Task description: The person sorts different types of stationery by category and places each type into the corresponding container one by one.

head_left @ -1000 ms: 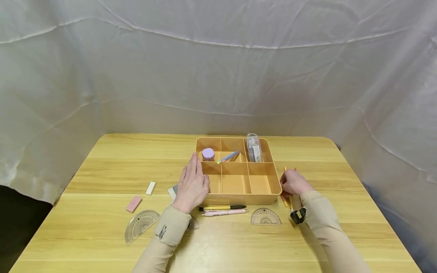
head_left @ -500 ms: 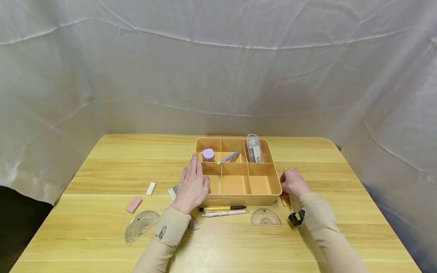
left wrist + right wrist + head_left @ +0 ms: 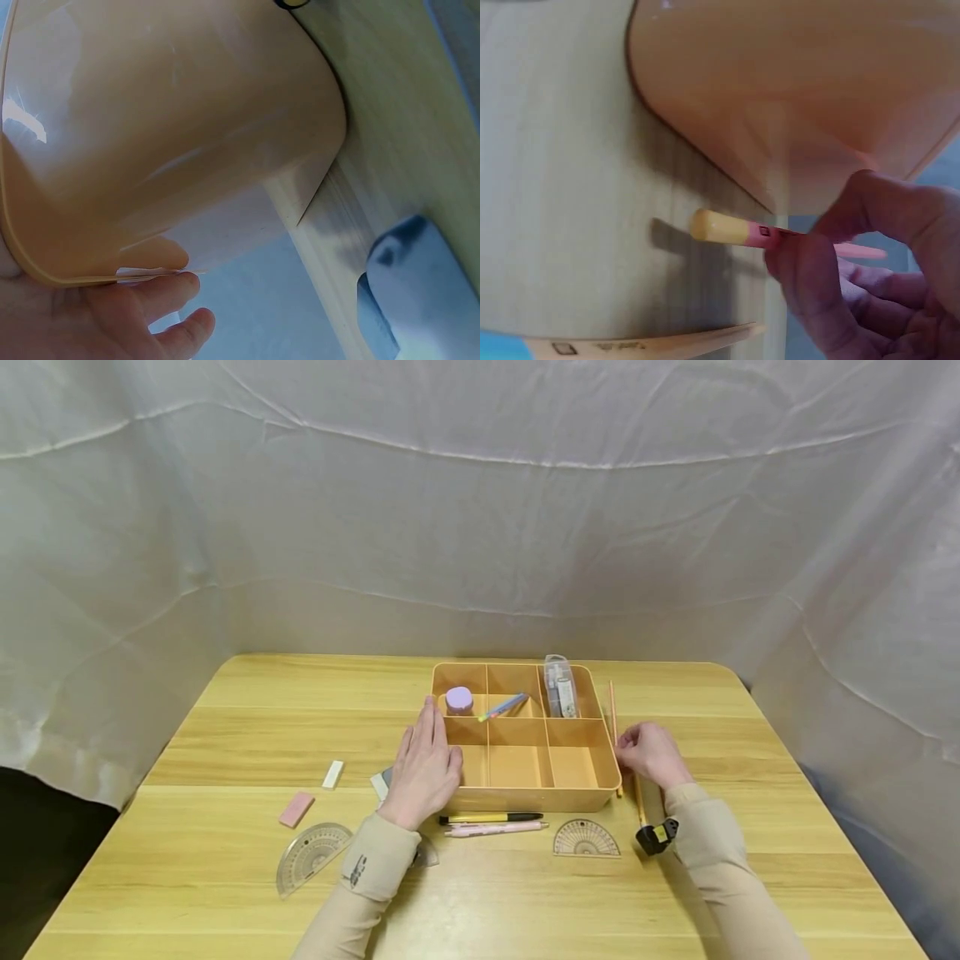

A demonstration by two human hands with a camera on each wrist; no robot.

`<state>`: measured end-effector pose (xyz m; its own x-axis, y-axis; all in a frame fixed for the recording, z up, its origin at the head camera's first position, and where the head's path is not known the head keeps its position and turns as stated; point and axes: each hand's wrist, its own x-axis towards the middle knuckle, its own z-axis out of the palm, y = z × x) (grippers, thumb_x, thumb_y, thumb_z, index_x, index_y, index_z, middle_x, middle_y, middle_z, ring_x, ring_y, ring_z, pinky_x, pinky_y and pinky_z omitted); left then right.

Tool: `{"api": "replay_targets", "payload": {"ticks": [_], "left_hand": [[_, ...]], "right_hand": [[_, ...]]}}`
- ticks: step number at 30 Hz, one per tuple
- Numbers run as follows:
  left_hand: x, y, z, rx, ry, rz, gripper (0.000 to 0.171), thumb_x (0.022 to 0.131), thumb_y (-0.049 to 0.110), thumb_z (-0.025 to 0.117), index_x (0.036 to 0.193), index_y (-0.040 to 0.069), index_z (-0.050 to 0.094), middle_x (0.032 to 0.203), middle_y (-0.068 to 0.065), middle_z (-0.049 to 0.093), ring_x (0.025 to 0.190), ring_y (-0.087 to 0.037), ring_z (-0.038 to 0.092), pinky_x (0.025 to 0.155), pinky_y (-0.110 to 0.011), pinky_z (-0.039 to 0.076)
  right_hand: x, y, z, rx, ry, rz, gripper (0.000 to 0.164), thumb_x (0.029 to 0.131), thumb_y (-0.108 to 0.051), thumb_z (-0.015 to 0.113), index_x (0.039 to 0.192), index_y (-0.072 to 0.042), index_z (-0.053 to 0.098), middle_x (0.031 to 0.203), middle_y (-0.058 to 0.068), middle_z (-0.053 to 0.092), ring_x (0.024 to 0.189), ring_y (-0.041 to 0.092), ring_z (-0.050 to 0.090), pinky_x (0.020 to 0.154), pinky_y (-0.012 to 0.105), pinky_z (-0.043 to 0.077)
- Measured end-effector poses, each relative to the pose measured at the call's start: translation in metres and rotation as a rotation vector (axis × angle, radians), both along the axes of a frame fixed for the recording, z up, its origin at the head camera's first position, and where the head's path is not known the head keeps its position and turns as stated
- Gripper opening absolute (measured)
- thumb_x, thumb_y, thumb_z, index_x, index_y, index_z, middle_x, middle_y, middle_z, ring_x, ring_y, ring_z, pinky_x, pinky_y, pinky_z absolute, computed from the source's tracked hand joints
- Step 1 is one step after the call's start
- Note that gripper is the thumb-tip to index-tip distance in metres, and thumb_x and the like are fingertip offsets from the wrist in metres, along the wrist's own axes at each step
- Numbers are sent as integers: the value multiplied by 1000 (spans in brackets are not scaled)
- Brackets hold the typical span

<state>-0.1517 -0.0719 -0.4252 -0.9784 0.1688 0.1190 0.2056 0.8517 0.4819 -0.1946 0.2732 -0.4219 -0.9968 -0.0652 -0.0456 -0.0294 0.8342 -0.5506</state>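
My right hand (image 3: pixel 651 753) pinches a slim pink pencil (image 3: pixel 727 229) with a rounded yellow end between thumb and fingertips. The pencil lies along the right side of the orange divided tray (image 3: pixel 517 798). Near that hand lies another pencil (image 3: pixel 630 349), with a blue end. At the tray's left front corner, my left hand (image 3: pixel 422 770) rests with its fingers straight along the side; its fingertips (image 3: pixel 176 289) touch the rim. Inside the back compartments are a purple-lidded container (image 3: pixel 459 699), blue pencils (image 3: pixel 506 705) and a clear case (image 3: pixel 559 687).
Before the tray lie a yellow and black pen (image 3: pixel 487 817), a pink pen (image 3: pixel 497 830) and a protractor (image 3: pixel 587 839). To the left are a white eraser (image 3: pixel 333 774), a pink eraser (image 3: pixel 297 809) and another protractor (image 3: pixel 312 853). A grey and white piece (image 3: pixel 379 785) is partly hidden by my left hand.
The pink pencil has shifted toward the back, closer alongside the tray, and more of it shows past my right fingers. My right hand has turned slightly. My left hand stays in place.
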Motion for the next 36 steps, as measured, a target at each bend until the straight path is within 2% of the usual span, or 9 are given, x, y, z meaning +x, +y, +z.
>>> {"api": "replay_targets", "payload": {"ticks": [3, 8, 14, 20, 25, 29, 31, 36], "left_hand": [[0, 0, 0, 6, 0, 0, 66, 104, 24, 40, 156, -10, 17, 169, -22, 7, 157, -34, 16, 126, -57, 19], [0, -1, 0, 3, 1, -3, 66, 105, 24, 40, 156, -11, 18, 169, -22, 7, 157, -35, 16, 126, -57, 19], [0, -1, 1, 2, 1, -5, 66, 104, 23, 41, 155, -11, 18, 169, -23, 7, 157, -36, 17, 126, -58, 19], [0, -1, 0, 0, 9, -4, 67, 103, 23, 43, 155, -11, 18, 168, -24, 9, 157, -36, 17, 125, -58, 20], [1, -1, 1, 5, 16, -3, 67, 103, 24, 43, 155, -12, 20, 168, -24, 10, 156, -36, 18, 125, -58, 21], [0, -1, 1, 6, 6, -3, 67, 104, 25, 41, 155, -11, 19, 168, -23, 9, 156, -36, 18, 125, -58, 20], [0, 0, 1, 7, 0, -3, 67, 104, 26, 40, 156, -10, 18, 169, -22, 7, 157, -35, 17, 126, -57, 19], [0, 0, 1, 4, -5, -2, 68, 104, 27, 39, 157, -9, 16, 169, -21, 5, 157, -33, 16, 126, -57, 18]], "right_hand": [[-1, 1, 2, -109, 63, -33, 15, 84, -6, 64, 92, 7, 66, 76, 12, 66, 64, 12, 57, 57, 22, 48], [-1, 1, 8, -280, 222, -54, 23, 94, -3, 55, 110, 12, 60, 90, 26, 68, 63, 1, 59, 54, 17, 51], [2, -7, 15, -377, 393, -80, 23, 100, -8, 53, 114, 9, 60, 89, 30, 68, 60, -3, 62, 55, 19, 57], [3, -19, 26, -456, 453, -36, 23, 103, -6, 51, 120, 9, 53, 82, 30, 66, 55, -1, 62, 53, 17, 55], [6, -33, 39, -535, 409, 24, 27, 106, -10, 45, 127, 7, 44, 80, 31, 63, 55, 8, 66, 54, 25, 59], [9, -43, 47, -520, 393, 59, 30, 107, -12, 43, 133, 4, 42, 77, 29, 61, 51, 10, 65, 50, 34, 59], [9, -47, 48, -478, 426, 70, 30, 107, -11, 44, 134, 3, 45, 73, 26, 61, 46, 9, 61, 45, 31, 56], [8, -58, 49, -268, 638, 78, 25, 101, -3, 54, 124, 6, 60, 63, 14, 60, 42, -2, 44, 37, 15, 36]]}}
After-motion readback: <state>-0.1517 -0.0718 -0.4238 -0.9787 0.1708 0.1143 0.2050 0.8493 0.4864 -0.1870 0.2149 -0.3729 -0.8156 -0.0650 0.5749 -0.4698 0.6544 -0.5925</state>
